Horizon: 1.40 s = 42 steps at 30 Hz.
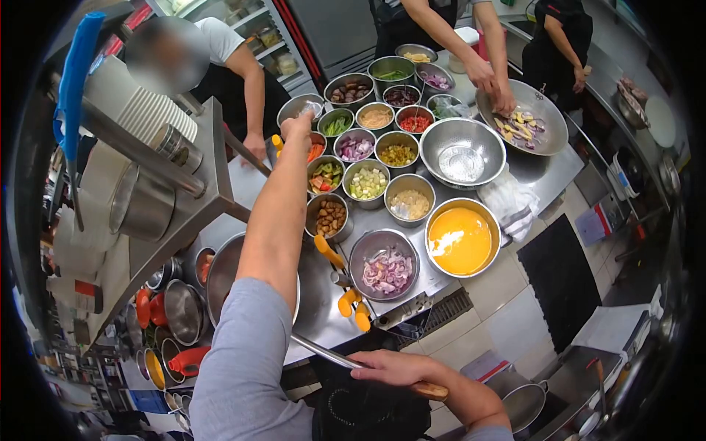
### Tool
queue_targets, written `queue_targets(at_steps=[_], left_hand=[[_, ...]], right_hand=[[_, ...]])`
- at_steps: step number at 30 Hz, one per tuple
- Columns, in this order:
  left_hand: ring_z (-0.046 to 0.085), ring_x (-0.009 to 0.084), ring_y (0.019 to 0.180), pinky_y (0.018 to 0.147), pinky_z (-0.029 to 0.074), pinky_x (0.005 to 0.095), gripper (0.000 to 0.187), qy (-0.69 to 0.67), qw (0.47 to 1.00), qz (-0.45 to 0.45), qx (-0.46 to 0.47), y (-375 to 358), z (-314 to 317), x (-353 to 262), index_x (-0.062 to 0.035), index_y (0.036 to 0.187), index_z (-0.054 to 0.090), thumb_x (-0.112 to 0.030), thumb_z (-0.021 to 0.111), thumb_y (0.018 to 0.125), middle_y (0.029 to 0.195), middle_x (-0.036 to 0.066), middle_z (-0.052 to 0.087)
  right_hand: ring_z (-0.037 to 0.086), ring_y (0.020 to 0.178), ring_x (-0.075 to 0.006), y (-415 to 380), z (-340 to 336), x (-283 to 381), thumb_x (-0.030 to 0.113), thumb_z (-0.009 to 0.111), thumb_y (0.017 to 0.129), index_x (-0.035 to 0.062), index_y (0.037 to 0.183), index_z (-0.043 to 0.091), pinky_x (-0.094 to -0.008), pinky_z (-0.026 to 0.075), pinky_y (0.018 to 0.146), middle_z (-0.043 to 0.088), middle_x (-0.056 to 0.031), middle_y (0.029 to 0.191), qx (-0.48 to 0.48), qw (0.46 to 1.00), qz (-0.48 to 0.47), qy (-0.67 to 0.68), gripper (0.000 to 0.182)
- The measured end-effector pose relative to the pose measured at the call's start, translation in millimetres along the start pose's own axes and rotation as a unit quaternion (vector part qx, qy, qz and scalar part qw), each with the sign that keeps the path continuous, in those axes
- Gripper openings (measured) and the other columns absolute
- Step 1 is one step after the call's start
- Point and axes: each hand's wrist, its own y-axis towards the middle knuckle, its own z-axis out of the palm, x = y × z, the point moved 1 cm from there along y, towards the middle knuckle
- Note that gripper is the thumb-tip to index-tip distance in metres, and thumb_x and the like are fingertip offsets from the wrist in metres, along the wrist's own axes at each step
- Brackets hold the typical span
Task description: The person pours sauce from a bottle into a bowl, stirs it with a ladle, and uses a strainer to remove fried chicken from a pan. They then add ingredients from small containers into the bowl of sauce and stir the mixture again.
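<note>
My left arm stretches far across the counter, and my left hand (298,128) is at the rim of a metal container (289,110) at the back left; its fingers are closed, but what they hold is too small to name. Near the front edge, my right hand (393,367) is wrapped round the wooden handle (430,391) of a large metal pan (226,283), which is partly hidden under my left arm. Between the hands stand metal containers of sliced red onion (387,272), yellow liquid (462,239), brown chunks (329,218) and chopped vegetables (366,181).
An empty perforated bowl (463,151) stands beside a white cloth (509,200). Across the counter, a person's hands (493,84) reach into a wide bowl (551,121). Another person's arm (252,95) rests at the left, behind a metal shelf (213,158) with stacked plates.
</note>
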Motion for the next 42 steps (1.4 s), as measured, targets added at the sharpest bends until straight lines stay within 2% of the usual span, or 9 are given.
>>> queue_targets(at_steps=[2, 13, 18, 19, 22, 25, 28, 37, 42], left_hand=[[0.052, 0.0165, 0.051, 0.045, 0.038, 0.0334, 0.023, -0.108, 0.992, -0.065, 0.014, -3, -4, -5, 0.0017, 0.077, 0.064, -0.016, 0.077, 0.071, 0.066, 0.010, 0.057], [0.050, 0.0137, 0.048, 0.043, 0.035, 0.0296, 0.017, -0.165, 0.977, -0.127, -0.036, 47, -13, 14, -0.0007, 0.075, 0.061, -0.009, 0.075, 0.069, 0.066, 0.006, 0.057], [0.058, 0.0133, 0.055, 0.045, 0.041, 0.0283, 0.024, -0.132, 0.987, -0.055, -0.076, 63, -10, 20, 0.0049, 0.076, 0.064, -0.013, 0.079, 0.070, 0.074, 0.009, 0.063], [0.070, 0.0236, 0.084, 0.075, 0.054, 0.0369, 0.041, -0.111, 0.989, -0.074, -0.067, 49, -16, 9, 0.0137, 0.093, 0.071, -0.019, 0.082, 0.071, 0.093, 0.018, 0.073], [0.070, 0.0235, 0.086, 0.076, 0.054, 0.0370, 0.042, -0.121, 0.989, -0.018, -0.082, 17, -19, -8, 0.0140, 0.097, 0.070, -0.019, 0.081, 0.074, 0.096, 0.018, 0.073], [0.069, 0.0215, 0.094, 0.079, 0.052, 0.0384, 0.037, -0.140, 0.989, 0.052, 0.019, 12, -9, -11, 0.0069, 0.102, 0.070, -0.026, 0.071, 0.086, 0.101, 0.012, 0.072], [0.070, 0.0288, 0.088, 0.077, 0.054, 0.0412, 0.032, 0.191, 0.945, 0.089, 0.249, 24, 7, -30, 0.0001, 0.095, 0.072, -0.030, 0.069, 0.084, 0.092, 0.016, 0.072], [0.063, 0.0301, 0.091, 0.080, 0.050, 0.0409, 0.035, -0.081, 0.766, 0.603, 0.206, -343, -297, -40, -0.0074, 0.113, 0.064, -0.014, 0.075, 0.081, 0.103, 0.011, 0.065], [0.063, 0.0251, 0.087, 0.079, 0.049, 0.0330, 0.038, -0.035, 0.913, 0.403, 0.043, -393, -451, 111, -0.0046, 0.109, 0.055, -0.001, 0.075, 0.078, 0.095, 0.012, 0.063]], right_hand=[[0.061, 0.094, -0.0244, 4, -4, -7, 0.037, 0.050, 0.104, 0.0023, 0.133, 0.051, -0.0380, 0.048, 0.085, 0.065, -0.0146, 0.101, 0.016, 1.000, 0.000, -0.003, 0.045], [0.059, 0.076, -0.0185, 1, -19, 10, 0.035, 0.050, 0.104, 0.0028, 0.125, 0.053, -0.0352, 0.049, 0.070, 0.060, -0.0074, 0.083, -0.012, 0.999, 0.047, 0.018, 0.038], [0.054, 0.057, -0.0111, 1, -15, 18, 0.030, 0.050, 0.104, 0.0050, 0.124, 0.053, -0.0283, 0.045, 0.052, 0.057, -0.0040, 0.076, -0.001, 0.989, 0.100, 0.110, 0.032], [0.053, 0.054, -0.0100, 2, -13, 16, 0.029, 0.050, 0.104, 0.0060, 0.122, 0.053, -0.0268, 0.043, 0.048, 0.056, -0.0031, 0.075, -0.003, 0.987, 0.099, 0.126, 0.029], [0.050, 0.049, -0.0080, 1, -9, 26, 0.027, 0.050, 0.104, 0.0076, 0.117, 0.054, -0.0248, 0.041, 0.042, 0.053, -0.0009, 0.072, -0.020, 0.981, 0.120, 0.153, 0.024], [0.047, 0.048, -0.0065, 1, -6, 45, 0.027, 0.051, 0.104, 0.0085, 0.111, 0.054, -0.0237, 0.040, 0.041, 0.051, 0.0012, 0.071, -0.043, 0.969, 0.164, 0.178, 0.020], [0.044, 0.047, -0.0050, 6, 3, 45, 0.027, 0.054, 0.102, 0.0099, 0.113, 0.055, -0.0228, 0.038, 0.040, 0.050, 0.0021, 0.071, -0.067, 0.956, 0.178, 0.221, 0.020], [0.045, 0.046, -0.0076, 36, 23, 65, 0.024, 0.057, 0.101, 0.0024, 0.124, 0.052, -0.0254, 0.039, 0.038, 0.052, -0.0010, 0.071, -0.141, 0.948, 0.201, 0.204, 0.032], [0.040, 0.040, -0.0059, 52, 39, 65, 0.022, 0.052, 0.103, 0.0058, 0.110, 0.055, -0.0201, 0.033, 0.032, 0.052, -0.0023, 0.069, -0.166, 0.945, 0.168, 0.228, 0.018]])
